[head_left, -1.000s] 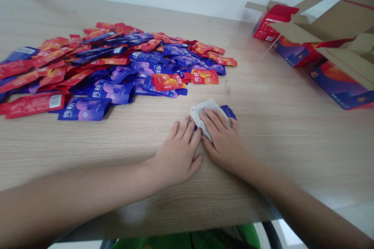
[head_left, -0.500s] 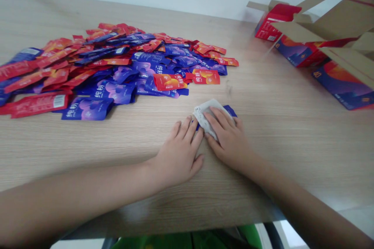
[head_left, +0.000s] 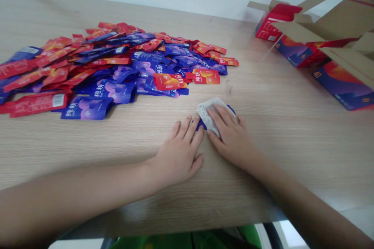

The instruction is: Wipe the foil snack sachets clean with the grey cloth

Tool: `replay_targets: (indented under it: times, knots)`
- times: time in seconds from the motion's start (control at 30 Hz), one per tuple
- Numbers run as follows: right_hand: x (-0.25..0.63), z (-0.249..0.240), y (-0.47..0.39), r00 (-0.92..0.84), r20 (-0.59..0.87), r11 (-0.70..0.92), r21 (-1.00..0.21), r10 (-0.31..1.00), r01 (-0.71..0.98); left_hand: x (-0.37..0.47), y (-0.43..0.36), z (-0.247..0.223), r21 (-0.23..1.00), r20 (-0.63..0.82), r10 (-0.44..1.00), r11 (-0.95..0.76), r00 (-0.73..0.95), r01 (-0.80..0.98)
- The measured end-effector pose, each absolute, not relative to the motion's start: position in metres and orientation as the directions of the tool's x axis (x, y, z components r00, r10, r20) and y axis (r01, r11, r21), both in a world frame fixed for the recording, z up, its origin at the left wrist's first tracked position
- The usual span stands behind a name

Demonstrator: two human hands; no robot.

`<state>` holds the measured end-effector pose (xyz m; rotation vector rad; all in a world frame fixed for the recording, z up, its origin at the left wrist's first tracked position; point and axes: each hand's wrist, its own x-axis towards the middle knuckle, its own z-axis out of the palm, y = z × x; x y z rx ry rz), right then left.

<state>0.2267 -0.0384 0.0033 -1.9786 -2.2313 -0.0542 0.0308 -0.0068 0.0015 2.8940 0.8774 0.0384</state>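
Note:
A folded white cloth [head_left: 209,112] lies on top of a blue packet [head_left: 201,125] on the wooden table. My right hand [head_left: 233,136] holds the cloth, its fingers pressed down over it. Most of the packet is hidden under the cloth and hand; only a left corner and a strip at the upper right show. My left hand [head_left: 180,155] rests flat with fingers spread, its fingertips at the packet's left corner.
A wide heap of red and blue packets [head_left: 117,91] covers the back left of the table. At the right stand open cardboard boxes, a small red one [head_left: 270,27] at the back and blue-and-red ones [head_left: 339,85] nearer, flaps raised.
My right hand and the cloth have slid slightly to the right over the packet, baring more of its left corner. My left hand stays in place.

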Motion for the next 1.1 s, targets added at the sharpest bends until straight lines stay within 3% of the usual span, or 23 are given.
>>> replay_targets:
  times: [0.1,0.17,0.4,0.6,0.83,1.03,1.1]
  knots:
    - [0.247,0.000,-0.033,0.081,0.191,-0.063,-0.097,0.978,0.993,0.031,-0.007,0.001,0.115,-0.016,0.557,-0.824,0.831,0.555]
    - [0.247,-0.002,-0.033,0.116,0.214,-0.097,-0.098,0.970,0.990,0.031,-0.006,0.001,0.112,-0.018,0.556,-0.825,0.831,0.554]
    - [0.217,0.004,-0.041,-0.182,0.135,0.194,-0.085,0.974,0.977,0.031,-0.007,0.002,0.119,-0.010,0.554,-0.826,0.833,0.551]
    - [0.247,-0.002,-0.033,0.086,0.201,-0.067,-0.101,0.976,0.993,0.032,-0.007,0.002,0.128,-0.036,0.560,-0.819,0.828,0.560]
    - [0.213,0.003,-0.041,-0.216,0.145,0.230,-0.090,0.966,0.969,0.031,-0.007,0.002,0.121,-0.006,0.549,-0.829,0.835,0.546]
    - [0.246,0.000,-0.033,0.014,0.174,0.004,-0.108,0.985,0.994,0.031,-0.007,0.002,0.122,-0.029,0.557,-0.823,0.830,0.556]
    - [0.243,-0.001,-0.035,0.014,0.177,0.003,-0.094,0.984,0.996,0.031,-0.007,0.003,0.121,-0.037,0.556,-0.822,0.831,0.556]
